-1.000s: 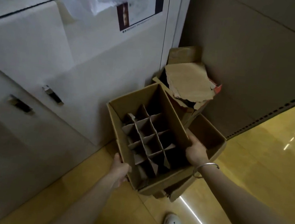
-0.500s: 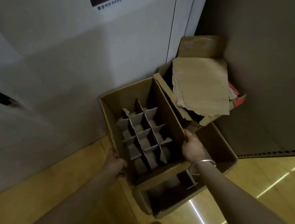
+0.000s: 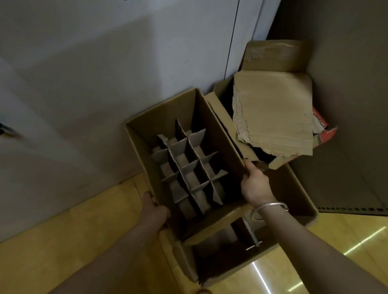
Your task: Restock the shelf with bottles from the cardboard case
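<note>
Holding the cardboard case (image 3: 167, 116) by opposite rims, the left hand (image 3: 155, 213) and right hand (image 3: 255, 183) each keep a clenched grip on it above another open box (image 3: 299, 196) on the glossy yellow floor (image 3: 78, 242). Plain brown corrugated walls enclose a grey divider grid (image 3: 190, 170) of bottleless square cells.

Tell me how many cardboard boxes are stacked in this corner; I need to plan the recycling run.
3: the divider box held in both hands, a lower box beneath it on the floor, and a back box in the corner under torn cardboard. More may be hidden.
</note>
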`<state>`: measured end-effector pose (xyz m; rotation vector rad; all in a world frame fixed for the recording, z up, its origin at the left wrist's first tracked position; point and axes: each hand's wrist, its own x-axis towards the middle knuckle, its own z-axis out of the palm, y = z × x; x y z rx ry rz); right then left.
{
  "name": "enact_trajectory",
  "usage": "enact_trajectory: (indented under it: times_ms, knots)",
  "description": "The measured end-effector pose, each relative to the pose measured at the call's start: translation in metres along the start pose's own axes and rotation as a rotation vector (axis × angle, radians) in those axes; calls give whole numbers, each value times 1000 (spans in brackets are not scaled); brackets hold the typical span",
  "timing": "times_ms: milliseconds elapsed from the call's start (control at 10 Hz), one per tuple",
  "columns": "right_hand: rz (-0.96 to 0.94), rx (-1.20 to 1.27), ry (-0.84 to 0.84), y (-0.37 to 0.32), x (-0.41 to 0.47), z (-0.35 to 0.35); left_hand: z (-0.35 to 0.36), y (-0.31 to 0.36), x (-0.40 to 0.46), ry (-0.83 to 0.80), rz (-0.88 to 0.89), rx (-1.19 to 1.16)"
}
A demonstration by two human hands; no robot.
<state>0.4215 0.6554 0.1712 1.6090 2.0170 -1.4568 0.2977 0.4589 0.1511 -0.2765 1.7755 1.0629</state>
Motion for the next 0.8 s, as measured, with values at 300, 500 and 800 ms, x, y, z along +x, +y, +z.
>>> enact_trajectory:
  times_ms: [300, 500, 800]
  knots:
    - [72, -116, 1, -8, 8, -10, 5, 9, 8, 4, -24, 136]
    - [56, -133, 65, -6, -2, -8, -3, 8, 3, 39, -9, 112]
    - [-49, -232, 318, -24, -46, -20, -3, 41, -34, 277, 336, 172]
